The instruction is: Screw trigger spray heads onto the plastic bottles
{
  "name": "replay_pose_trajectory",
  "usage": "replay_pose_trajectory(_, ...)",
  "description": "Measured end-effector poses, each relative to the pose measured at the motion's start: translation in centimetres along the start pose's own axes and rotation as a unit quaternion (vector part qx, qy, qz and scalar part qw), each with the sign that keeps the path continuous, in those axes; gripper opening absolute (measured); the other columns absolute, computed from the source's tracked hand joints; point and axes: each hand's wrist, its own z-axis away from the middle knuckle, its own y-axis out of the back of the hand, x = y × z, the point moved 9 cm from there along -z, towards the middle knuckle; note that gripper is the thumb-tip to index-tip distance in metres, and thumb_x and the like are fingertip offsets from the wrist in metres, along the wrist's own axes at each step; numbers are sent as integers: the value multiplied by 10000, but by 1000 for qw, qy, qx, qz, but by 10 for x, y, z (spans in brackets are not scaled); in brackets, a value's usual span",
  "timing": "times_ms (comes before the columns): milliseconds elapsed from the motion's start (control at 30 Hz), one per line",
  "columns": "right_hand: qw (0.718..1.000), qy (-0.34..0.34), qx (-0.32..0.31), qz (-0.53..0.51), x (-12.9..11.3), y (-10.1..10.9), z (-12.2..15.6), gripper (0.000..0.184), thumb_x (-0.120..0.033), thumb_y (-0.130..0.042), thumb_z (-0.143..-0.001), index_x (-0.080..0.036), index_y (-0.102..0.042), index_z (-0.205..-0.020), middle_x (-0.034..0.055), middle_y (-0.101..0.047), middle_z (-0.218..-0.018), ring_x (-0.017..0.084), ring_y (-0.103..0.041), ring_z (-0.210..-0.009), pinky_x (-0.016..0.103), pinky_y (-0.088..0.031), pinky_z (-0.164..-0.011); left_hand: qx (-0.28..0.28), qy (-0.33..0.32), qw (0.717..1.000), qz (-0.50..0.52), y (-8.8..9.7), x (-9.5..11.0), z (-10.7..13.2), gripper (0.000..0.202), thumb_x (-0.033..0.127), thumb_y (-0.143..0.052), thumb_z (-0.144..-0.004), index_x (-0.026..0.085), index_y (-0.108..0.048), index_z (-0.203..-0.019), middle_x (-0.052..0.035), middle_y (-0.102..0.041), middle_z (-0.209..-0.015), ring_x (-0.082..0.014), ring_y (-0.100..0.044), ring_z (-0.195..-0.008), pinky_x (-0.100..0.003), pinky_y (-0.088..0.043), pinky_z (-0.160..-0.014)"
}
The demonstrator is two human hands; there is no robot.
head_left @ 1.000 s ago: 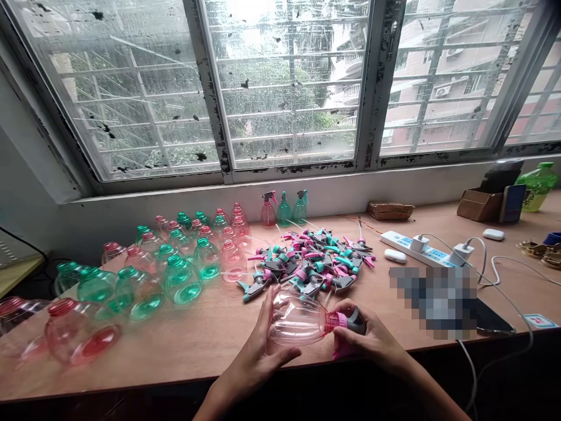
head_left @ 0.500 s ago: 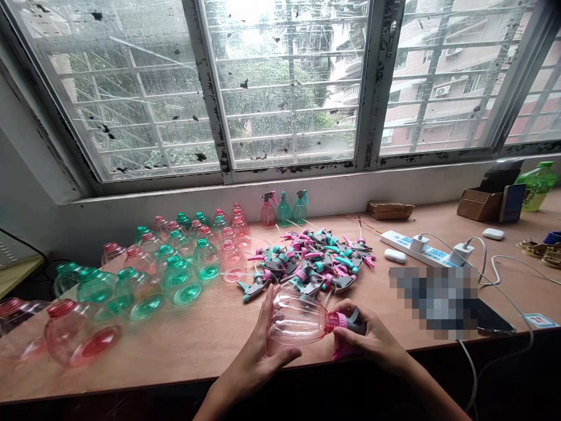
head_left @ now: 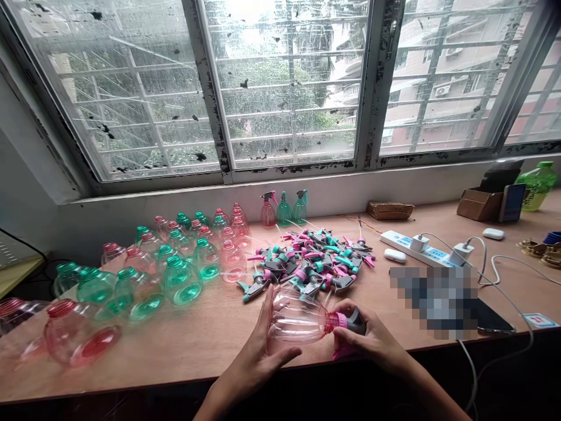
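Observation:
A clear pink spray bottle (head_left: pixel 295 318) lies on its side between my hands, over the table's front edge. Its base rests in my left hand (head_left: pixel 263 339), whose fingers and thumb close around it. My right hand (head_left: pixel 366 336) grips the pink collar and dark grey trigger head (head_left: pixel 350 321) at the bottle's neck. Part of the pink trigger shows below those fingers. Just behind the bottle is a heap of loose spray heads (head_left: pixel 311 263) in grey, pink and teal, several with white tubes.
Several open green bottles (head_left: pixel 182 280) and pink bottles (head_left: pixel 81 333) stand at the left. Three bottles with heads (head_left: pixel 283 209) stand by the wall. At right are a power strip (head_left: pixel 421 248) with cables, a dark flat device (head_left: pixel 491 316) and a cardboard box (head_left: pixel 480 202).

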Motion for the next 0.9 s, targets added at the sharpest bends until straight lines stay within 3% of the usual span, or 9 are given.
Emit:
replay_pose_trajectory(100,1000,0,4,2,0,0,1,269,-389,-778,-837,-204,-630,-964,-11,-733,-720,193,-673,-654,284,-537,-638,-2,9,1000,1,0,1,0,986,410,-674,-934,371,57,-1594,-56,-33,-1716,-323,-185,-1546,-532,-160,-1265)
replay_pose_trajectory(333,1000,-4,4,3,0,-1,0,290,-421,-777,-829,-209,-627,-958,1,-743,-718,211,-686,-653,308,-553,-636,11,-22,1000,-8,1,-6,1,873,352,-622,-977,485,9,-1566,0,-9,-1716,-314,-158,-1554,-533,-231,-1241)
replay_pose_trajectory(433,1000,-7,2,3,0,-1,0,295,-424,-775,-830,-208,-624,-963,3,-746,-715,214,-693,-653,317,-563,-647,11,-19,1000,-5,1,-5,1,908,363,-644,-963,492,24,-1563,4,-26,-1716,-322,-213,-1538,-532,-235,-1241)
replay_pose_trajectory(567,1000,-11,0,4,-1,-1,1,294,-420,-772,-835,-206,-620,-968,1,-747,-709,214,-699,-647,322,-570,-647,0,13,1000,-2,0,-3,1,1065,414,-736,-890,425,77,-1578,-37,-21,-1718,-341,-261,-1516,-542,-213,-1248)
replay_pose_trajectory(700,1000,-7,-5,0,-3,-2,1,274,-399,-762,-852,-202,-617,-975,-2,-751,-702,208,-703,-641,310,-568,-639,-4,18,1000,22,0,0,1,1040,491,-690,-904,362,80,-1592,-64,-28,-1716,-353,-199,-1536,-550,-168,-1256)
replay_pose_trajectory(900,1000,-10,-4,-5,-1,0,1,276,-401,-760,-856,-207,-616,-989,-5,-758,-701,211,-711,-649,305,-569,-643,1,-9,1000,-8,1,-5,1,976,361,-687,-933,429,38,-1582,-36,-37,-1715,-331,-219,-1533,-536,-214,-1247)
